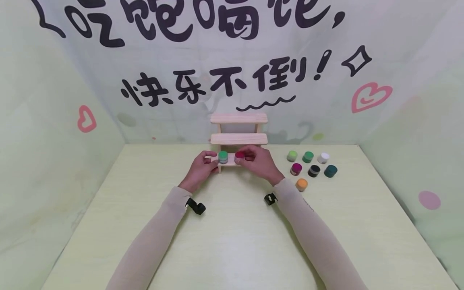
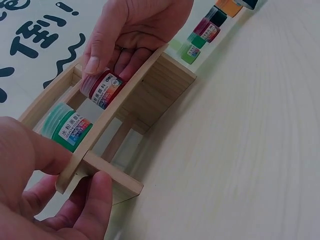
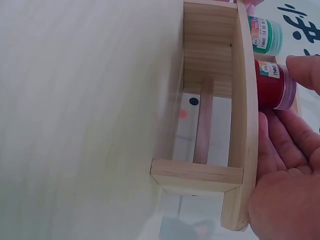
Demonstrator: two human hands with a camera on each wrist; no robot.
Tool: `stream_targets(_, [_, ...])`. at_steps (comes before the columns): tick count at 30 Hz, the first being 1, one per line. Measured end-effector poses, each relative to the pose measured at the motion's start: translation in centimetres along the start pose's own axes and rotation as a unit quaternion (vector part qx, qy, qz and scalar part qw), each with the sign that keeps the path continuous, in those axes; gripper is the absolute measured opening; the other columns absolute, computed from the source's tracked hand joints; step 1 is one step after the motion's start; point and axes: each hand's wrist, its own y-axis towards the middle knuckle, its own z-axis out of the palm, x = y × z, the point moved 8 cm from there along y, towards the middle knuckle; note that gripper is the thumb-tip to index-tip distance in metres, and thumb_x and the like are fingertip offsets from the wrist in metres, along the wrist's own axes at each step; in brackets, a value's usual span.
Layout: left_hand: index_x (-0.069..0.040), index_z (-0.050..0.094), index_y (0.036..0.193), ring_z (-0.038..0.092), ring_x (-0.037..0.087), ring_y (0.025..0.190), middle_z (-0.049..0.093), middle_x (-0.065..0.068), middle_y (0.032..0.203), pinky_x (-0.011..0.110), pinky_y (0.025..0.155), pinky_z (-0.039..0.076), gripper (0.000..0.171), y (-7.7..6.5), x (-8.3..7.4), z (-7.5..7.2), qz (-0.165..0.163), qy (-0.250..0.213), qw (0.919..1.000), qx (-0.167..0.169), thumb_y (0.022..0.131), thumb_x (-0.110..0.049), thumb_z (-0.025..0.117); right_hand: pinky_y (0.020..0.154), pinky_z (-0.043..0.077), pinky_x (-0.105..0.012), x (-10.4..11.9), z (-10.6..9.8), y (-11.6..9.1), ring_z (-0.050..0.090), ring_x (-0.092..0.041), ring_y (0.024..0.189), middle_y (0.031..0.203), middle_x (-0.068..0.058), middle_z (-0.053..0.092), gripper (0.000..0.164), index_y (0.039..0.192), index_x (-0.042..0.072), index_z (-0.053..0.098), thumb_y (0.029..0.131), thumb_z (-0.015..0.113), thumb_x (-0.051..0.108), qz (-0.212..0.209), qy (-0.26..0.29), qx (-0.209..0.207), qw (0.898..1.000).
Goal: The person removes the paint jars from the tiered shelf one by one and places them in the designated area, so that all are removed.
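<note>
A three-step wooden stand (image 1: 239,139) is at the back of the table. On its lowest step sits a green-lidded paint jar (image 1: 223,156), close to the left end. My left hand (image 1: 201,168) grips that end of the step; in the left wrist view the thumb lies beside the green jar and the other fingers are below the board. Toward the right of the same step, my right hand (image 1: 262,162) holds a red paint jar (image 3: 270,87), thumb at its lid and fingers behind it. The red jar stands upright, its base at the step.
Right of the stand, several paint jars are grouped on the table: light green (image 1: 292,156), green (image 1: 308,156), white (image 1: 324,157), magenta (image 1: 296,168), black (image 1: 313,170), teal (image 1: 330,170) and orange (image 1: 301,185). A printed cloth wall (image 1: 174,125) rises behind the stand.
</note>
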Motion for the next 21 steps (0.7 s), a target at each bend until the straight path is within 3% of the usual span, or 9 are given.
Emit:
stream_targets(7, [-0.009,0.059,0.132,0.063,0.017,0.088,0.048,0.008,0.098,0.023,0.082,0.064,0.03,0.13,-0.22,0.09,0.002,0.001,1.0,0.001,0.103,-0.008,0.067,0.099,0.063,-0.039,-0.38,-0.35,-0.07,0.075,-0.02,0.107,0.114,-0.003,0.075,0.031,0.116,0.016,0.074,0.092,0.084,0.034,0.006,0.009,0.014,1.0])
stream_targets(21, [-0.008,0.059,0.132,0.061,0.014,0.085,0.045,0.006,0.098,0.022,0.082,0.064,0.03,0.02,-0.04,0.07,0.0,-0.013,0.9999,-0.002,0.103,-0.007,0.067,0.093,0.065,-0.036,-0.01,-0.86,-0.02,0.076,-0.021,0.101,0.108,-0.007,0.076,0.03,0.115,0.011,0.075,0.091,0.085,0.026,-0.031,0.019,0.011,0.999])
